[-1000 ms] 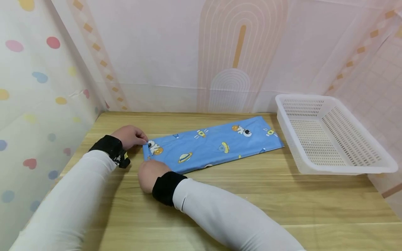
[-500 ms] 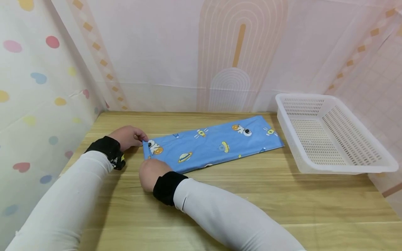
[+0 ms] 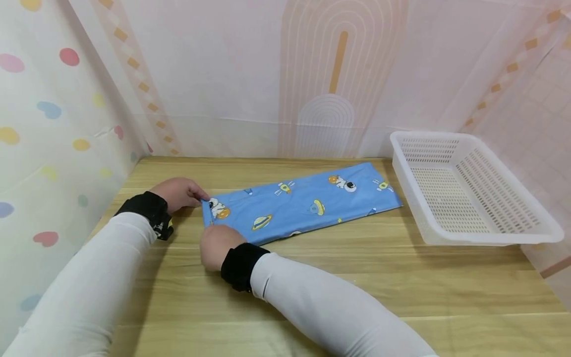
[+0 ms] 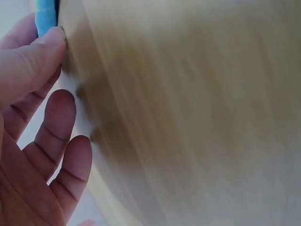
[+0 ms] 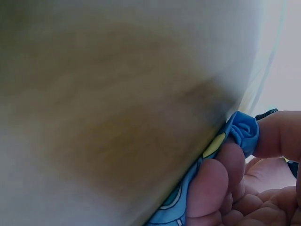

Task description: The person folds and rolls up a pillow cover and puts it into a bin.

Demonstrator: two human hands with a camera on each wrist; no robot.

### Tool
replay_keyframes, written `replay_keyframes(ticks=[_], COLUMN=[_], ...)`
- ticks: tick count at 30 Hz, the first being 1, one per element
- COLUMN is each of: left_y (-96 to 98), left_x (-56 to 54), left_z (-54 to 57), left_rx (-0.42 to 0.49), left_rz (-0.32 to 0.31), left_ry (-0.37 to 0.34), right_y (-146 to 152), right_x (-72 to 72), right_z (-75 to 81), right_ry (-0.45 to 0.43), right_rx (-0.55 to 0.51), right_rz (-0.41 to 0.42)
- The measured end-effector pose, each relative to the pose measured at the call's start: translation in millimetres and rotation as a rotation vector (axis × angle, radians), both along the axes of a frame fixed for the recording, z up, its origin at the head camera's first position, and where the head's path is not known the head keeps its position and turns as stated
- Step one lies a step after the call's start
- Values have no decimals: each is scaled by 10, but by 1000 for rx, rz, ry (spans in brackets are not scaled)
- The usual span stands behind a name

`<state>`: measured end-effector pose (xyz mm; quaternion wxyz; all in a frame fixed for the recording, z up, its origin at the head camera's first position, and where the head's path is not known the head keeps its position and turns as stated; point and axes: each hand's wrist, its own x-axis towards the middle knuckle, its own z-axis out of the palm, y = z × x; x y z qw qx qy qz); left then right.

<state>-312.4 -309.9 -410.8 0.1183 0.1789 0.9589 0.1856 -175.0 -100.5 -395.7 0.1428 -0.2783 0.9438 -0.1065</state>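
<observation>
A blue cloth (image 3: 294, 203) printed with astronauts, planets and rockets lies as a long folded strip, slanting across the wooden table. My left hand (image 3: 178, 193) pinches the far corner of its left end between thumb and index finger; the left wrist view shows the other fingers loosely bent beside a small bit of blue cloth (image 4: 46, 19). At the near corner of that same end, my right hand (image 3: 219, 246) pinches the cloth. Its fingers are hidden in the head view, but the right wrist view shows a small spiral-rolled cloth edge (image 5: 244, 131) between thumb and fingers.
A white perforated plastic basket (image 3: 486, 238) stands at the right of the table (image 3: 357, 297), close to the cloth's right end. Printed curtains (image 3: 214, 74) hang behind the table and along its sides.
Both hands stay at the cloth's left end. The right hand has shifted very slightly to the right, and the left wrist slightly to the left. The cloth lies nearly as before.
</observation>
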Motion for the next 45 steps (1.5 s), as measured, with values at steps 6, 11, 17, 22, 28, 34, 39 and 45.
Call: replay_keyframes(ticks=[6, 11, 17, 22, 28, 34, 39, 45], left_y=[32, 54, 91, 156, 237, 285, 318, 390], left_x=[11, -14, -73, -81, -78, -76, -63, -13], left_z=[24, 12, 29, 97, 97, 71, 76, 82], left_rx=[-20, -43, -84, -104, -141, -140, -141, -112], left_rz=[-15, -33, -56, -56, -36, -5, 15, 64], left_ry=[46, 39, -51, -131, -98, -86, -98, -59], right_y=[28, 40, 51, 37, 57, 97, 142, 201], right_x=[-31, -75, -74, -46, -34, -48, -33, -11], right_z=[-10, -45, -37, -21, -35, -53, -45, 0], right_ry=[-39, -53, -114, -173, -163, -119, -47, 11], right_rx=[-12, -26, -55, -89, -63, -39, -5, 33], right_rz=[-30, -45, -136, -243, -214, -125, -57, -44])
